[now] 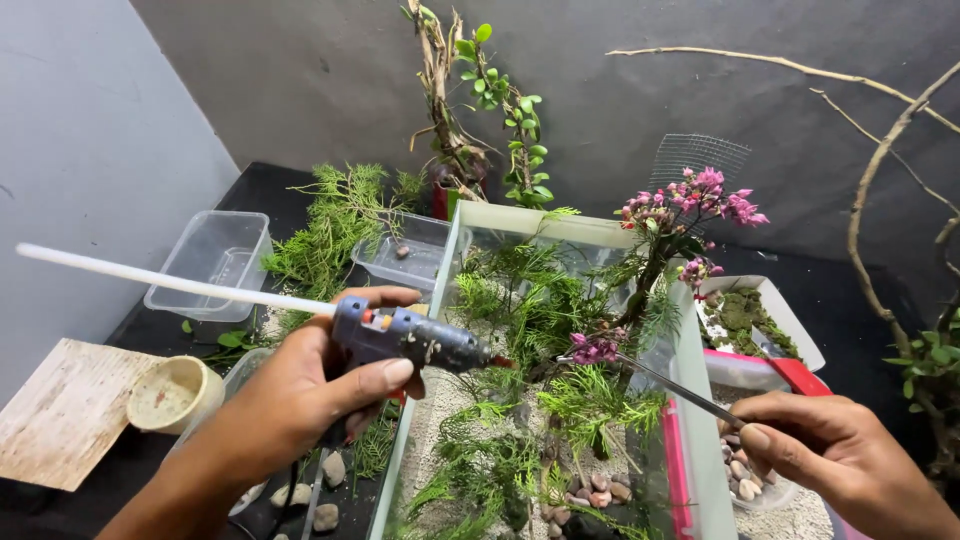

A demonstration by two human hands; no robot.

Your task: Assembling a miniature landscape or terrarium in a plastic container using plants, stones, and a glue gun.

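The left hand grips a blue glue gun, nozzle over the glass tank. The right hand pinches long tweezers holding a pink flower sprig among green fronds. A clear tub stands on the table's left.

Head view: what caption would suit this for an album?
Left hand aims a glue gun into a planted glass tank; right hand holds tweezers.

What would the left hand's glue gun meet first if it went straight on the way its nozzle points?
Probably the small pink flower sprig held in the tweezers by the right hand; the glue gun in the left hand aims at it, though depth is unclear.
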